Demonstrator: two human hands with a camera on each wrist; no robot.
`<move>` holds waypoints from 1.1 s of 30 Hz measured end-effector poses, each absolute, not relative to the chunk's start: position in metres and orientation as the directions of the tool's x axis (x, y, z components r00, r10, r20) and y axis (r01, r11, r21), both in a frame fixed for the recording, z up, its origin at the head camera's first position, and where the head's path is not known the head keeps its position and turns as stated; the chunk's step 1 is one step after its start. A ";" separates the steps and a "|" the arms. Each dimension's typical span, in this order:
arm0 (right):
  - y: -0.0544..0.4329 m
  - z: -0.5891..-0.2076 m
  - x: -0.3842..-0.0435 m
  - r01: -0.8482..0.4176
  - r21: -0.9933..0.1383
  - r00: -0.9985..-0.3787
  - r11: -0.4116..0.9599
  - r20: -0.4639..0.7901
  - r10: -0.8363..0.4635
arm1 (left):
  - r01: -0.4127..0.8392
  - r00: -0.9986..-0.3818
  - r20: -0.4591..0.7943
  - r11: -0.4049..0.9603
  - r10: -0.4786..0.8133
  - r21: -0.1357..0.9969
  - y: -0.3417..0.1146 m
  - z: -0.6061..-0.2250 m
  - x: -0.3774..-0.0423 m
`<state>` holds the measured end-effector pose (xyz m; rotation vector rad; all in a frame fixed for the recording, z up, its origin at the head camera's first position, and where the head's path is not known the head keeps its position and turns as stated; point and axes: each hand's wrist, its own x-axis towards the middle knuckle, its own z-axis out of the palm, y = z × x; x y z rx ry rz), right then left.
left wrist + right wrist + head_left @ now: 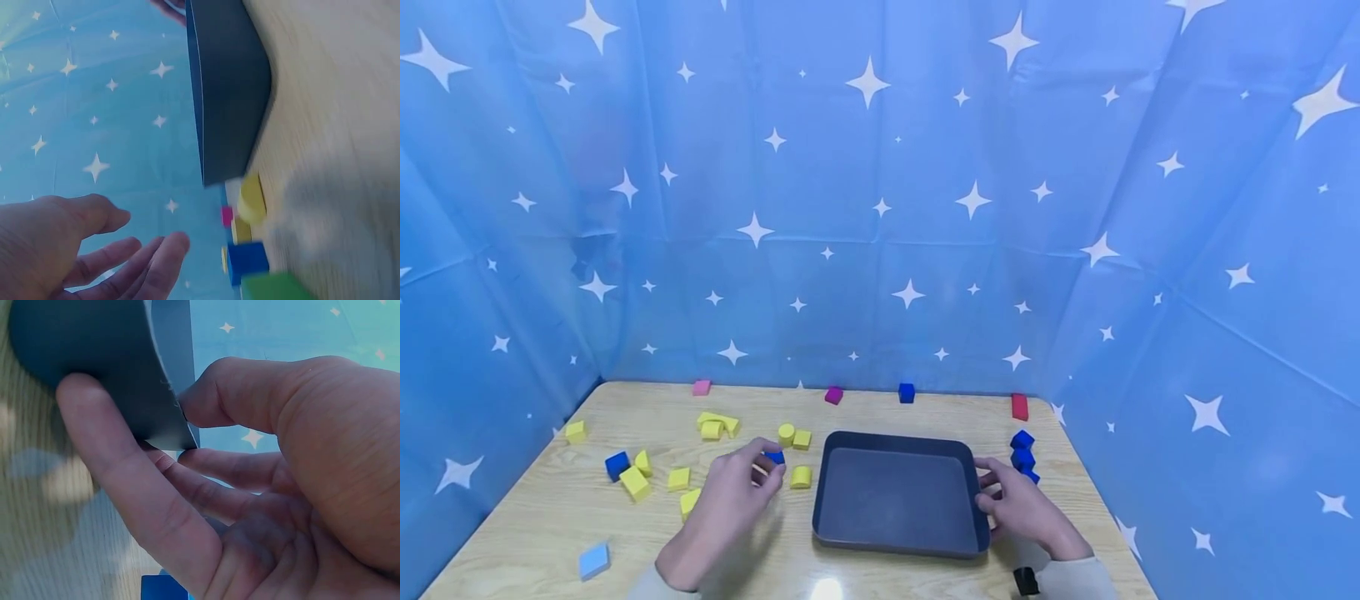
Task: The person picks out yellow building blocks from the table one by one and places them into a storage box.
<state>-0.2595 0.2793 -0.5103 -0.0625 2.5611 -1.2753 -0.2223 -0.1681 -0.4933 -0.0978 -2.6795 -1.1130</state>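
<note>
A dark grey rectangular tray (898,500) lies on the table in front of the person. My right hand (1018,508) grips its right side, the thumb at the rim and the other fingers against the outer wall, as the right wrist view shows. My left hand (737,492) hovers left of the tray with its fingers loosely bent and nothing between them. Past its fingertips sits a blue block (247,262), partly covered by the hand in the head view. A green block (275,287) shows beside it in the left wrist view. Yellow blocks (801,477) stand between that hand and the tray.
Several yellow blocks (635,483) and a dark blue block (617,466) are scattered at left, a light blue block (594,561) nearer. Pink (702,387), magenta (834,396), blue (907,392) and red (1019,407) blocks line the back edge. Dark blue blocks (1022,458) sit beyond the right hand.
</note>
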 end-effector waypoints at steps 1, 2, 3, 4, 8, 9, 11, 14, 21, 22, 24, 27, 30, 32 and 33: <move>0.279 -0.510 -0.260 0.082 -0.787 -0.960 0.611 -0.228 -0.164 | 0.152 -0.966 0.255 0.715 -0.038 0.683 -0.173 -0.492 -0.223; 0.279 -0.510 -0.261 0.080 -0.787 -0.959 0.612 -0.228 -0.168 | 0.153 -0.963 0.265 0.721 -0.045 0.676 -0.178 -0.491 -0.224; 0.279 -0.510 -0.261 0.078 -0.787 -0.958 0.612 -0.228 -0.172 | 0.159 -0.959 0.279 0.727 -0.047 0.668 -0.183 -0.490 -0.225; 0.280 -0.509 -0.261 0.078 -0.787 -0.958 0.612 -0.229 -0.173 | 0.163 -0.954 0.295 0.732 -0.054 0.662 -0.188 -0.488 -0.226; 0.281 -0.508 -0.263 0.073 -0.793 -0.955 0.605 -0.231 -0.187 | 0.152 -0.938 0.335 0.762 -0.089 0.630 -0.213 -0.485 -0.229; 0.281 -0.509 -0.264 0.072 -0.795 -0.954 0.602 -0.230 -0.190 | 0.143 -0.934 0.342 0.772 -0.100 0.619 -0.220 -0.485 -0.230; 0.281 -0.509 -0.265 0.068 -0.796 -0.954 0.601 -0.229 -0.195 | 0.124 -0.929 0.349 0.788 -0.121 0.603 -0.234 -0.484 -0.232; 0.281 -0.511 -0.265 0.069 -0.792 -0.954 0.607 -0.231 -0.192 | 0.105 -0.923 0.361 0.811 -0.137 0.576 -0.254 -0.485 -0.236; 0.282 -0.514 -0.263 0.075 -0.792 -0.950 0.606 -0.240 -0.197 | 0.056 -0.908 0.378 0.838 -0.184 0.542 -0.295 -0.492 -0.241; 0.282 -0.514 -0.263 0.075 -0.793 -0.950 0.604 -0.241 -0.198 | 0.043 -0.908 0.371 0.840 -0.193 0.541 -0.300 -0.493 -0.241; 0.283 -0.514 -0.263 0.072 -0.795 -0.950 0.602 -0.239 -0.202 | 0.021 -0.908 0.365 0.846 -0.207 0.533 -0.310 -0.493 -0.242; 0.283 -0.512 -0.265 0.066 -0.801 -0.950 0.596 -0.234 -0.208 | -0.015 -0.910 0.348 0.856 -0.226 0.517 -0.326 -0.492 -0.246; 0.284 -0.511 -0.265 0.063 -0.804 -0.946 0.591 -0.237 -0.222 | -0.040 -0.908 0.342 0.861 -0.243 0.506 -0.342 -0.492 -0.250; 0.284 -0.511 -0.264 0.068 -0.807 -0.944 0.587 -0.243 -0.225 | -0.052 -0.904 0.344 0.864 -0.254 0.501 -0.352 -0.492 -0.252; 0.285 -0.510 -0.264 0.069 -0.808 -0.943 0.585 -0.244 -0.226 | -0.056 -0.901 0.349 0.865 -0.259 0.498 -0.357 -0.492 -0.253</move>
